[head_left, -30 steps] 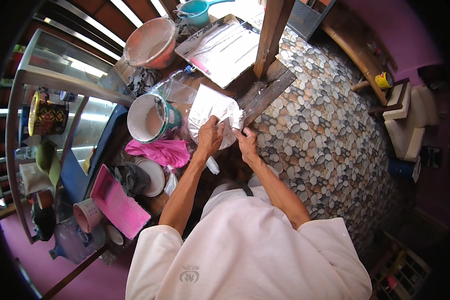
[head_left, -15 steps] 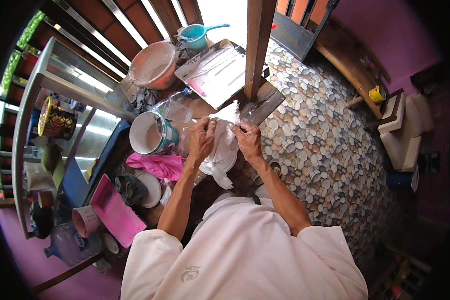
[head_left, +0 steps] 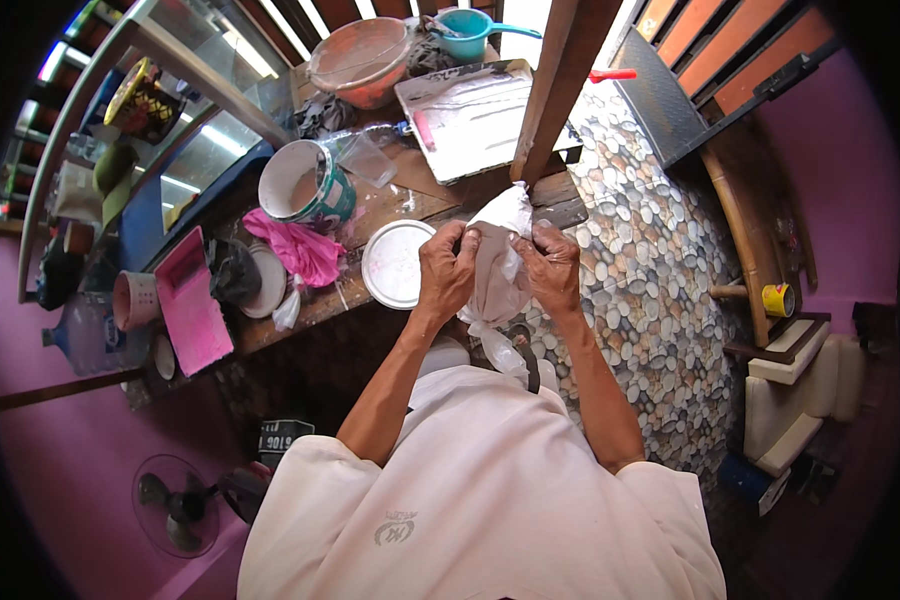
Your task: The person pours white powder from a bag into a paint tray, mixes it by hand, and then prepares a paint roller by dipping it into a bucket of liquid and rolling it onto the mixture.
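Note:
Both of my hands grip a white plastic bag (head_left: 500,262) in front of my chest, over the edge of a wooden table (head_left: 375,205). My left hand (head_left: 446,272) clutches its left side and my right hand (head_left: 548,266) pinches its right side. The bag's top bunches up above my fingers and a twisted tail hangs below them. A round white lid (head_left: 397,263) lies on the table just left of my left hand.
On the table stand an open paint can (head_left: 305,184), a crumpled pink bag (head_left: 296,250), a pink tray (head_left: 190,305), a grey paint tray (head_left: 470,115), an orange basin (head_left: 362,58) and a teal dipper (head_left: 468,30). A wooden post (head_left: 560,80) rises beside a pebble-tiled floor (head_left: 650,290).
The bag has been gathered from a flat spread sheet into a bunched bundle between my hands. My view has shifted closer over the table.

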`<state>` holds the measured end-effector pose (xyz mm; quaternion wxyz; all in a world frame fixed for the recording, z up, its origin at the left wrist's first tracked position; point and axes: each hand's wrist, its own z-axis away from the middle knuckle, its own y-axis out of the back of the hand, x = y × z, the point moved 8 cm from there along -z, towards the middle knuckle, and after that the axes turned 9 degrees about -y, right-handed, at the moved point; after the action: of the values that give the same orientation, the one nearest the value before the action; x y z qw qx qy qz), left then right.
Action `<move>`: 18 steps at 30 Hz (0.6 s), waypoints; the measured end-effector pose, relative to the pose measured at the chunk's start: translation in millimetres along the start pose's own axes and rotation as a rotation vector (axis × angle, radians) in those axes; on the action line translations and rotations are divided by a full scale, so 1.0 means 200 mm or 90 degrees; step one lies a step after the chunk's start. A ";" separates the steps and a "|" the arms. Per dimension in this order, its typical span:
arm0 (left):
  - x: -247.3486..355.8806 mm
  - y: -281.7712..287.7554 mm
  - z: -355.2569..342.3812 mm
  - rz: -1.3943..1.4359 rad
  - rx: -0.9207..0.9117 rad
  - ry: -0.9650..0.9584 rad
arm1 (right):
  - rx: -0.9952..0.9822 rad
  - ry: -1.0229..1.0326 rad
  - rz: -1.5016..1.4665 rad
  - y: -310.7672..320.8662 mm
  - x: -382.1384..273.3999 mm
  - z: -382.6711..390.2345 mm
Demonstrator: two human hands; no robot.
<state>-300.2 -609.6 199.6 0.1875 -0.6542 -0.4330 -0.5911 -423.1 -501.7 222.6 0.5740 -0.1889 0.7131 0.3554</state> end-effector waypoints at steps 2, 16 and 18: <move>-0.02 0.01 0.03 0.006 0.035 0.022 | -0.032 -0.003 0.000 -0.02 0.02 -0.01; -0.24 0.44 -0.15 -0.019 0.152 0.063 | -0.119 0.050 -0.157 -0.55 -0.04 -0.30; -0.30 0.47 -0.20 -0.018 0.168 0.064 | -0.152 -0.040 -0.156 -0.65 0.08 -0.37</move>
<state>-246.3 -712.4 177.9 0.2846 -0.5873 -0.5063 -0.5637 -390.3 -641.7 176.8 0.6086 -0.3298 0.6191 0.3709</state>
